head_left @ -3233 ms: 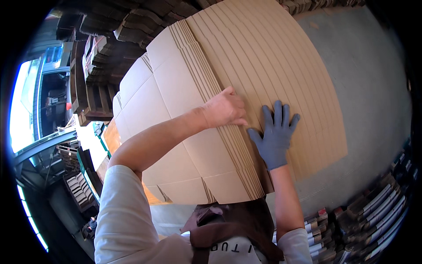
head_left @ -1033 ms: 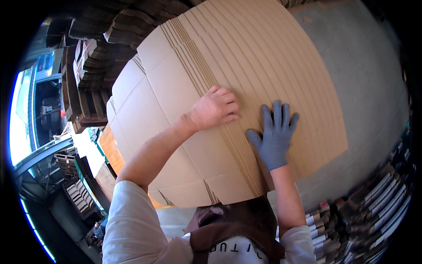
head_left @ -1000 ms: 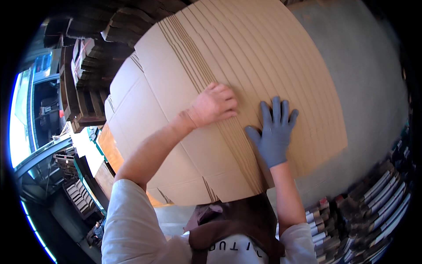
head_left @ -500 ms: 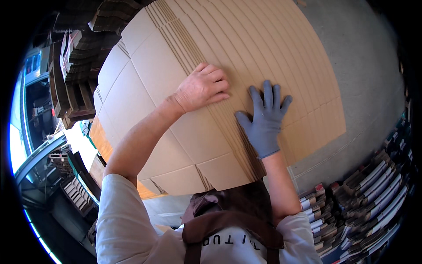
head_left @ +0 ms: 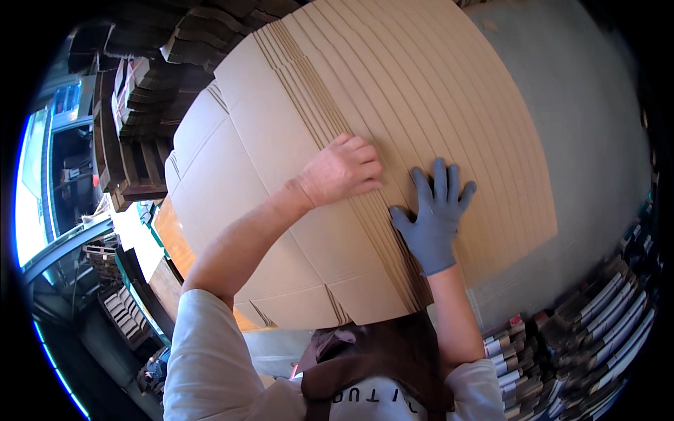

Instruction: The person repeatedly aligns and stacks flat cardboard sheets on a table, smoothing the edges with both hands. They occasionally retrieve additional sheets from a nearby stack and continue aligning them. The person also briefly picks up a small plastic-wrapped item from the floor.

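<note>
A wide fan of flat brown cardboard sheets (head_left: 449, 91) spreads before me, their edges overlapping in steps toward the right. The creased top sheet (head_left: 319, 256) covers the left part. My bare left hand (head_left: 344, 168) rests on the stepped edges with its fingers curled. Its fingertips are turned under, so anything pinched in them is hidden. Close by on the right lies my right hand (head_left: 435, 221) in a grey glove, flat on the fanned sheets with fingers spread. The stack's near edge reaches my brown apron (head_left: 372, 344).
Dark wooden pallets (head_left: 137, 168) and stacked cardboard (head_left: 140, 98) stand at the left. An orange-brown board (head_left: 172, 231) shows under the sheets. Grey floor (head_left: 583, 105) runs along the right. Several bundled stacks (head_left: 604, 309) sit at the lower right.
The sheets and both hands appear lower and slightly farther right, along with the surroundings, as the view has shifted. Both hands keep nearly the same pose on the cardboard.
</note>
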The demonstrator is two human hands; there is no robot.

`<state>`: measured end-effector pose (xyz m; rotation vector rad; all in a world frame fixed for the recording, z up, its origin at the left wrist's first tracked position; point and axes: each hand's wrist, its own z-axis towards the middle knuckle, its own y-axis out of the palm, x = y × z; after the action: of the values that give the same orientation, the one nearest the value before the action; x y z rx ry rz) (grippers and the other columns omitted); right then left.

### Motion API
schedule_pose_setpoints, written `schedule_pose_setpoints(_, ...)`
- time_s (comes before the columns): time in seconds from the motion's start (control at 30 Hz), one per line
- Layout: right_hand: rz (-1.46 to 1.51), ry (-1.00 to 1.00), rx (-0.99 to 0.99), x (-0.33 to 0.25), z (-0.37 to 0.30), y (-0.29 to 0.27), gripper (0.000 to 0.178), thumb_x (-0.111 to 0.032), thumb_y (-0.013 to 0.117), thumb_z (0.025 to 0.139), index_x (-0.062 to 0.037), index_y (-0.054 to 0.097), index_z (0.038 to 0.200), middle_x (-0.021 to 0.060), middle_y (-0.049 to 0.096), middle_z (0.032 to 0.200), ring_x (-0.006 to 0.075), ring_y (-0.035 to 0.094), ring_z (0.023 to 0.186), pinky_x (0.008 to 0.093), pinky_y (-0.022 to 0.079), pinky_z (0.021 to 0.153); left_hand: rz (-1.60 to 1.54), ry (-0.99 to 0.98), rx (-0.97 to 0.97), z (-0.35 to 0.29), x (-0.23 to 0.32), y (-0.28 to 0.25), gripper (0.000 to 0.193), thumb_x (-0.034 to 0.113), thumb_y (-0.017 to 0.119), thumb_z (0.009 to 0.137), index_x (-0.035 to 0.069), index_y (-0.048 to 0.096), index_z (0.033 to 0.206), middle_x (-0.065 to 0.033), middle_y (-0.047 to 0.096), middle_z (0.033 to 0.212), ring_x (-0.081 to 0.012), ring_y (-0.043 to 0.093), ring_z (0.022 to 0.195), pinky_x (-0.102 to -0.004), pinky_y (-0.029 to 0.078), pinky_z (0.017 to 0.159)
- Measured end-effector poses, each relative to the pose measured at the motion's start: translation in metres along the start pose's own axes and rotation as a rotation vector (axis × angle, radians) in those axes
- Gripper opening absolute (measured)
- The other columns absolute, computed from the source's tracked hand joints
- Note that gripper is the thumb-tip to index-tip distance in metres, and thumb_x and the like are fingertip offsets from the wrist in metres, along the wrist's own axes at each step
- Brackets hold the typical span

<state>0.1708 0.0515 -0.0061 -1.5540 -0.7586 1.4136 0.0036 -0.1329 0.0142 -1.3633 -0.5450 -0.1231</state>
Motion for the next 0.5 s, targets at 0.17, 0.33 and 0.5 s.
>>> schedule_pose_setpoints(0.17,0.008,0.000,0.000,0.001,0.000,0.000,0.075,-0.041,0.083,0.070,-0.0116,0.062,0.135,0.0224,0.044,0.154,0.0482,0.037,0.143,0.0782,0.016,0.114,0.003,-0.016,-0.034,-0.007,-0.001,0.000,0.023,0.029,0.080,0.084,0.015,0.062,0.087,0.0004,0.059,0.094,-0.0229,0.058,0.099,-0.0381,0.046,0.090)
schedule_pose_setpoints(0.33,0.015,-0.012,0.014,0.005,-0.002,0.000,0.075,-0.040,0.083,0.071,-0.0116,0.060,0.136,0.0227,0.043,0.155,0.0490,0.036,0.143,0.0783,0.016,0.114,-0.013,-0.024,-0.006,-0.016,0.000,0.003,0.023,0.029,0.080,0.084,0.016,0.061,0.086,0.0013,0.060,0.096,-0.0224,0.058,0.100,-0.0379,0.046,0.090)
schedule_pose_setpoints(0.5,0.014,-0.021,0.023,0.004,-0.002,0.001,0.075,-0.039,0.083,0.071,-0.0117,0.059,0.137,0.0232,0.042,0.155,0.0491,0.037,0.142,0.0785,0.016,0.114,-0.008,-0.031,-0.023,-0.018,0.001,0.000,0.023,0.029,0.080,0.085,0.016,0.062,0.087,0.0011,0.061,0.098,-0.0223,0.058,0.100,-0.0379,0.046,0.090)
